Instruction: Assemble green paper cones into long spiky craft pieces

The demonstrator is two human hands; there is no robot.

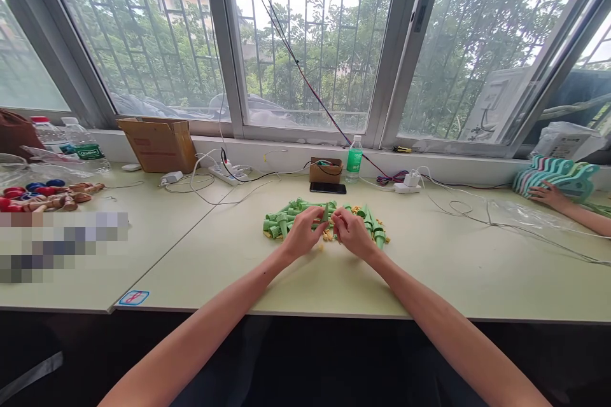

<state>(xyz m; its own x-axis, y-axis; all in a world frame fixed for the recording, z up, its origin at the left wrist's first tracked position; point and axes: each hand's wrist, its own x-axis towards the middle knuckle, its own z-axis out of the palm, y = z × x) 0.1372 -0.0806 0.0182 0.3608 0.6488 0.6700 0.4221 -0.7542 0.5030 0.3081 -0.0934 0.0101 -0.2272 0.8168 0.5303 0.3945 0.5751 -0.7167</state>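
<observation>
On pale table (pixel 458 267) by windows (pixel 310 44), pinching upright green cone (pixel 326 213) in left hand (pixel 304 231); can't tell right hand's (pixel 352 231) grip, just beside. Seems mid-batch, with green parts (pixel 282 224) and yellow pieces (pixel 328 236) left; can't distinguish finished ones.

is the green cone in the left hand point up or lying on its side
Point up: the green cone is held in the left hand with its narrow tip at the top.
</observation>
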